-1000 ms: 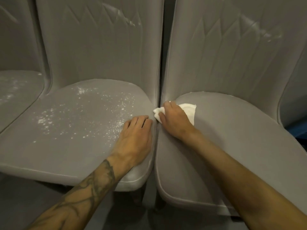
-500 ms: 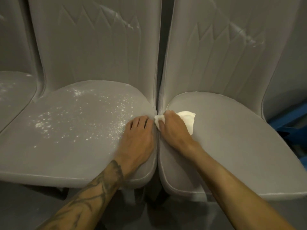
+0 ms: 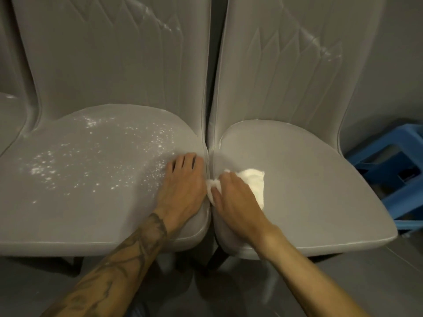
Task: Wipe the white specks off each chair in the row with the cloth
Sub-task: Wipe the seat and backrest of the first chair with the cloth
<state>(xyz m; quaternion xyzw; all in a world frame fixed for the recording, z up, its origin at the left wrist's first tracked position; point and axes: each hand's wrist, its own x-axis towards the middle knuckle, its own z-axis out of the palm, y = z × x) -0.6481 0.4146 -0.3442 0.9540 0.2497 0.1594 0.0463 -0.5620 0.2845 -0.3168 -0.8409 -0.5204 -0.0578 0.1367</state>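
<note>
Two grey padded chairs stand side by side. The left chair's seat is dusted with white specks over its middle and back. The right chair's seat shows no specks. My left hand lies flat on the left seat's right edge, fingers straight. My right hand presses a white cloth onto the right seat's left edge, beside the gap between the chairs. Part of the cloth is hidden under my palm.
A third grey seat shows at the far left edge. A blue plastic stool or crate stands on the floor right of the right chair. Dark chair legs and grey floor lie below.
My right hand has drawn the cloth toward me along the right seat's left edge. My left hand stays flat on the left seat. The view has shifted right, showing more of the blue stool.
</note>
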